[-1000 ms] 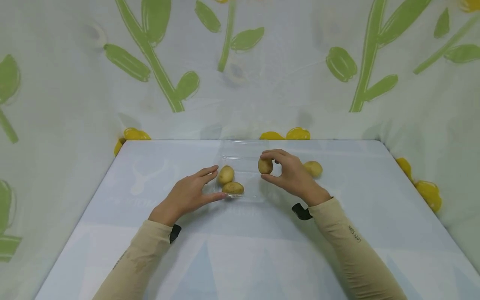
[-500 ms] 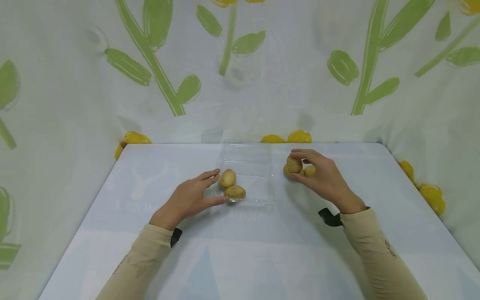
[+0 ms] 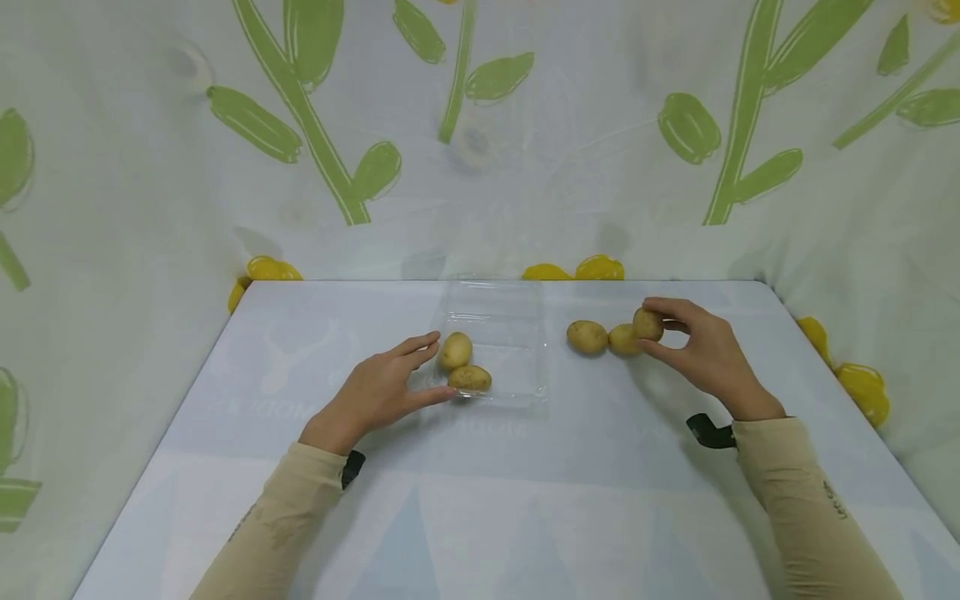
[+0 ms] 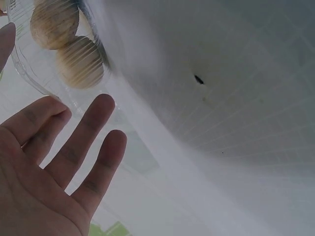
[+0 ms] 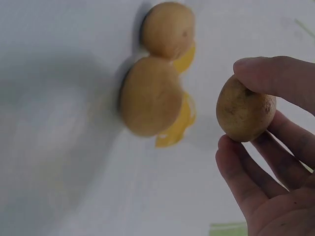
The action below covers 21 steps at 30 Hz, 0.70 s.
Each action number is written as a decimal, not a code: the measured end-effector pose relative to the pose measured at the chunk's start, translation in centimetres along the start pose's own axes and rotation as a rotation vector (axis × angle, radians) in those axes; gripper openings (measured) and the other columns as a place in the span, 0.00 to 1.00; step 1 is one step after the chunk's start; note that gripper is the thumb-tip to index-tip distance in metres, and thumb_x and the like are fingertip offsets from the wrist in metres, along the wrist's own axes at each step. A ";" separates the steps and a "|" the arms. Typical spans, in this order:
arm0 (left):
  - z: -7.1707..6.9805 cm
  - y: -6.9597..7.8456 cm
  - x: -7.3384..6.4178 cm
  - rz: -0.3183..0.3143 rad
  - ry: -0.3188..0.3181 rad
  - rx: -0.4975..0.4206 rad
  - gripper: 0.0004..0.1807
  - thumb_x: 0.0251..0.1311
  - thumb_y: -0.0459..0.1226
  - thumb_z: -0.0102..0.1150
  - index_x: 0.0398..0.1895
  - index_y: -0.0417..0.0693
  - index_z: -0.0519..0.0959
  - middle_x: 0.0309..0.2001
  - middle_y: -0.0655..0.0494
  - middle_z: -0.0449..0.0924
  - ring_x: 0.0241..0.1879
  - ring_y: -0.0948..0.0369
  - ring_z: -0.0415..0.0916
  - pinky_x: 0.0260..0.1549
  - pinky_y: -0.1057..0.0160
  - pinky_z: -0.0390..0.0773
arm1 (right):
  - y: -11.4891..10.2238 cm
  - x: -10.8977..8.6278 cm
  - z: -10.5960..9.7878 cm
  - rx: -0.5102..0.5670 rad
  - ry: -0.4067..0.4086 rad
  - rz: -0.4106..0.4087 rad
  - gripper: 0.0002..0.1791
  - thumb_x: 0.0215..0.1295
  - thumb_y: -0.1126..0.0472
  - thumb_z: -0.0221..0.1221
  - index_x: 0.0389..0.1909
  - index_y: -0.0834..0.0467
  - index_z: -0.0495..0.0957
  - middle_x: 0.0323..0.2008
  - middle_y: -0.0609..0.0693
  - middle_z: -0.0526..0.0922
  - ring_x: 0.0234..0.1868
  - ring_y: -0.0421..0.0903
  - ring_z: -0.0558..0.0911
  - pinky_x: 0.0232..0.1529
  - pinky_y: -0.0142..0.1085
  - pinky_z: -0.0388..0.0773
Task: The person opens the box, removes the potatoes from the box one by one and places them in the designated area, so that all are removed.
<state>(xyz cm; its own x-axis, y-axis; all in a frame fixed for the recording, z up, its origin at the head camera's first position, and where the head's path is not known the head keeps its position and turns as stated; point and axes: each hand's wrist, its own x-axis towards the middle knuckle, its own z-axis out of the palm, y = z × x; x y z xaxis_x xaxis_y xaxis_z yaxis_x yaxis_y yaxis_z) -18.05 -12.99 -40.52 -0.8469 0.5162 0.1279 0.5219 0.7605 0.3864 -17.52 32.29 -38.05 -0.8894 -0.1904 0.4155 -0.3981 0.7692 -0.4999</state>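
In the head view my right hand [image 3: 701, 346] pinches a small potato [image 5: 246, 108] between thumb and fingers, above the table at the right. Just left of it lie two more potatoes on the table, a nearer one [image 3: 622, 340] that the held potato partly overlaps and another [image 3: 587, 337] beside it. My left hand [image 3: 382, 385] has its fingers spread at the left side of a clear plastic container [image 3: 517, 367]. Inside that container two potatoes sit close together, one upright [image 3: 455, 352] and one lying across [image 3: 470, 379] in front. Fingertips are right at the container's wall.
The container's clear lid [image 3: 491, 298] stands opened at the back. A white table [image 3: 480, 500] with faint blue prints spreads under everything. Behind its far edge hangs a pale curtain [image 3: 570, 183] with green leaves and yellow flowers.
My right hand has moved right with its potato, from over the container past the two potatoes on the table. The left hand and the container have stayed in place.
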 end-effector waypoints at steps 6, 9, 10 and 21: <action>-0.1 0.0 0.0 0.001 0.000 -0.001 0.46 0.60 0.65 0.63 0.72 0.43 0.71 0.74 0.58 0.65 0.66 0.51 0.72 0.55 0.46 0.79 | 1.9 -0.7 -0.5 -0.007 -0.052 0.069 0.31 0.55 0.68 0.74 0.61 0.62 0.78 0.55 0.58 0.83 0.51 0.56 0.82 0.50 0.18 0.72; -0.1 0.0 0.1 0.001 -0.001 -0.001 0.46 0.59 0.65 0.63 0.72 0.43 0.71 0.74 0.58 0.65 0.67 0.52 0.72 0.55 0.46 0.78 | 2.6 -1.0 -0.5 -0.012 -0.071 0.090 0.31 0.56 0.70 0.73 0.62 0.64 0.76 0.56 0.62 0.81 0.53 0.58 0.81 0.52 0.28 0.77; -0.1 0.0 0.1 0.002 0.000 -0.001 0.46 0.59 0.65 0.63 0.72 0.43 0.71 0.74 0.58 0.65 0.67 0.52 0.72 0.55 0.47 0.78 | 2.8 -1.1 -0.5 -0.016 -0.076 0.098 0.31 0.56 0.70 0.73 0.62 0.65 0.76 0.57 0.62 0.80 0.53 0.59 0.81 0.53 0.33 0.78; 0.0 -0.1 0.1 -0.008 -0.002 -0.011 0.47 0.59 0.65 0.64 0.72 0.44 0.71 0.75 0.60 0.65 0.68 0.53 0.70 0.55 0.47 0.78 | 4.6 -1.1 0.0 -0.015 -0.163 0.145 0.34 0.58 0.71 0.71 0.66 0.67 0.71 0.61 0.67 0.76 0.55 0.66 0.79 0.54 0.58 0.77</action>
<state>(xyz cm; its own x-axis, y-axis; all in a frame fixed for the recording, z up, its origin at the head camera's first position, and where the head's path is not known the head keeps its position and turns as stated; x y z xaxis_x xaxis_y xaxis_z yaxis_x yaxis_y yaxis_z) -18.13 -12.99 -40.55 -0.8509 0.5107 0.1231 0.5138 0.7603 0.3973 -18.40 35.99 -40.82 -0.9622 -0.1720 0.2110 -0.2608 0.8046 -0.5335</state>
